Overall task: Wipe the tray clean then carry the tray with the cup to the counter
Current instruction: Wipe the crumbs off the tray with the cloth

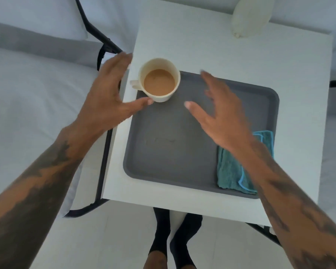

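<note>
A grey tray (173,152) lies on a small white table (231,55). A cream cup (159,80) of light brown drink stands in the tray's far left corner, handle pointing left. A folded teal cloth (233,171) rests on the tray's near right corner, partly under my right forearm. My left hand (109,90) hovers open just left of the cup, its thumb tip close to the cup's base. My right hand (219,115) is spread open above the tray's middle, holding nothing. Faint smears mark the tray's middle.
A bed with white sheets and a pillow (27,94) lies along the left, with a black metal frame (103,152) beside the table. A whitish bottle (248,14) lies at the table's far edge. My feet (175,239) stand on the pale floor below.
</note>
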Motion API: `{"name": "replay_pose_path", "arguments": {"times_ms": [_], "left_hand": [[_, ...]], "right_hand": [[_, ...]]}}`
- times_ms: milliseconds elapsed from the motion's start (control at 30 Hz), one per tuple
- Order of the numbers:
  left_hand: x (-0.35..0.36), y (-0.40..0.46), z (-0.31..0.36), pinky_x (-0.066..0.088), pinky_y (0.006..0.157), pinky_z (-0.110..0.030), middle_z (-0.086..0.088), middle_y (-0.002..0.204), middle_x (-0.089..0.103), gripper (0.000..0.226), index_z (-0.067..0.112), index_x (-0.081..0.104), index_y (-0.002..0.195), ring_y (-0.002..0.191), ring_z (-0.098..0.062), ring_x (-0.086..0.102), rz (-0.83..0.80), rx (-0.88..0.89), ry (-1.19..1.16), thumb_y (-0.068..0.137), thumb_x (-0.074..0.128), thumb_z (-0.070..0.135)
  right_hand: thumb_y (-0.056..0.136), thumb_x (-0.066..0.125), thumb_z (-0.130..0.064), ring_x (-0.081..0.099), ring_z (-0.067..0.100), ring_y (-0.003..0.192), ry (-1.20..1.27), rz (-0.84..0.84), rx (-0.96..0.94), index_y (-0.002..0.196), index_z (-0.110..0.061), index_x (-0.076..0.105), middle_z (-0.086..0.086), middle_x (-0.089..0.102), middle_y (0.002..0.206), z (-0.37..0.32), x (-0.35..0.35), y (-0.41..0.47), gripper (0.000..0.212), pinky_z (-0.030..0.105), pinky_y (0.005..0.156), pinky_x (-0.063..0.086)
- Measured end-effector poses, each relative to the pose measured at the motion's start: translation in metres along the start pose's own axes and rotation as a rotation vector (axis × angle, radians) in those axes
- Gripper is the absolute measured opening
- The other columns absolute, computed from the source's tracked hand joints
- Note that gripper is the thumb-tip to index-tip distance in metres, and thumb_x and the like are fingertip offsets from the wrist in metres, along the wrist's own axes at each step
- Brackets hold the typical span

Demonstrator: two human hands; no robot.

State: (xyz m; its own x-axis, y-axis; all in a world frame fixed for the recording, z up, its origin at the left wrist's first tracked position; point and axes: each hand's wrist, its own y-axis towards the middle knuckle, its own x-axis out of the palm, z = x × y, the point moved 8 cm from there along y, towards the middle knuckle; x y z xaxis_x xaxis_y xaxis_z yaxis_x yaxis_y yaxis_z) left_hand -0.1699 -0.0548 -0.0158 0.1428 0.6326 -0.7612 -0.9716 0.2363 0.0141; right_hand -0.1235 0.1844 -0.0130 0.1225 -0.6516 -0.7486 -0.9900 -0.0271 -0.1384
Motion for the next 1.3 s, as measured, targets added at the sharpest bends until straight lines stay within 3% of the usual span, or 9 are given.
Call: {"name": "replay_pose_path", "arguments": {"times_ms": [100,233,367,600,900,1000,1100,1200,1300], "left_hand": [[0.004,-0.074,0.020,0.043,0.109,-0.030,-0.014,0.139,0.051,0.050,0.006,0.055,0.137,0.130,-0.025,0.050,0.241,0.046,0.066,0.094,0.065,0.030],[0.078,-0.166,0.033,0.039,0.112,-0.049,-0.023,0.154,0.040,0.056,-0.001,0.052,0.140,0.144,-0.035,0.037,0.047,-0.027,0.245,0.095,0.061,0.030],[0.126,-0.201,0.038,0.029,0.119,-0.052,-0.023,0.160,0.031,0.059,0.000,0.040,0.149,0.150,-0.036,0.025,-0.093,0.029,0.288,0.102,0.045,0.036],[0.135,-0.205,0.022,0.004,0.125,-0.039,-0.016,0.165,0.019,0.061,0.009,0.025,0.156,0.154,-0.030,0.012,-0.209,0.065,0.291,0.103,0.033,0.039],[0.117,-0.198,0.022,0.035,0.105,-0.040,-0.013,0.141,0.044,0.025,0.022,0.053,0.119,0.132,-0.023,0.040,-0.125,0.114,0.033,0.094,0.056,0.017],[0.113,-0.191,0.022,0.038,0.101,-0.041,-0.023,0.131,0.053,0.051,0.025,0.060,0.124,0.125,-0.031,0.043,-0.069,0.137,0.039,0.081,0.079,0.008],[0.104,-0.189,0.020,0.043,0.089,-0.048,-0.011,0.126,0.046,0.071,0.038,0.049,0.129,0.114,-0.030,0.042,0.033,0.052,0.062,0.075,0.086,0.009],[0.100,-0.194,0.022,0.041,0.081,-0.049,-0.006,0.110,0.051,0.045,0.036,0.058,0.109,0.101,-0.026,0.046,0.099,0.048,0.199,0.077,0.081,0.014],[0.095,-0.194,0.015,0.051,0.080,-0.048,-0.006,0.099,0.062,0.023,0.027,0.055,0.100,0.092,-0.024,0.052,0.093,-0.082,0.038,0.084,0.072,0.024]], "right_hand": [[0.096,0.045,-0.044,0.048,0.024,0.132,-0.169,0.193,0.151,0.138,-0.014,0.048,0.006,0.049,0.146,0.052,-0.037,-0.080,0.052,0.042,0.107,0.043],[0.096,0.028,-0.049,0.009,0.034,0.151,-0.451,-0.043,0.315,0.153,-0.006,0.025,0.016,0.012,0.163,0.116,-0.006,-0.151,0.072,0.056,0.119,0.022],[0.099,0.021,-0.043,0.004,0.036,0.151,-0.579,-0.070,0.284,0.152,0.002,0.017,0.021,0.007,0.162,0.123,0.024,-0.151,0.070,0.058,0.120,0.009],[0.101,0.023,-0.034,0.007,0.032,0.152,-0.555,-0.162,-0.021,0.154,-0.003,0.018,0.016,0.010,0.163,0.071,0.067,-0.119,0.061,0.055,0.121,0.015],[0.102,0.027,-0.028,0.008,0.029,0.152,-0.555,-0.381,-0.501,0.155,-0.014,0.020,0.006,0.014,0.164,-0.020,0.131,-0.080,0.055,0.052,0.121,0.016],[0.098,0.041,-0.023,0.007,0.029,0.152,-0.530,-0.473,-0.647,0.155,-0.020,0.023,0.005,0.015,0.164,-0.033,0.138,-0.072,0.060,0.052,0.122,0.011],[0.096,0.047,-0.025,0.001,0.028,0.152,-0.574,-0.562,-0.750,0.155,-0.025,0.022,0.005,0.009,0.165,-0.044,0.148,-0.071,0.064,0.050,0.123,0.002],[0.094,0.052,-0.024,0.000,0.029,0.152,-0.597,-0.582,-0.782,0.154,-0.025,0.023,0.008,0.007,0.165,-0.048,0.154,-0.079,0.068,0.048,0.123,-0.002],[0.095,0.052,-0.029,0.000,0.029,0.152,-0.616,-0.559,-0.781,0.154,-0.023,0.023,0.008,0.007,0.165,-0.047,0.155,-0.091,0.066,0.047,0.124,-0.002]]}}
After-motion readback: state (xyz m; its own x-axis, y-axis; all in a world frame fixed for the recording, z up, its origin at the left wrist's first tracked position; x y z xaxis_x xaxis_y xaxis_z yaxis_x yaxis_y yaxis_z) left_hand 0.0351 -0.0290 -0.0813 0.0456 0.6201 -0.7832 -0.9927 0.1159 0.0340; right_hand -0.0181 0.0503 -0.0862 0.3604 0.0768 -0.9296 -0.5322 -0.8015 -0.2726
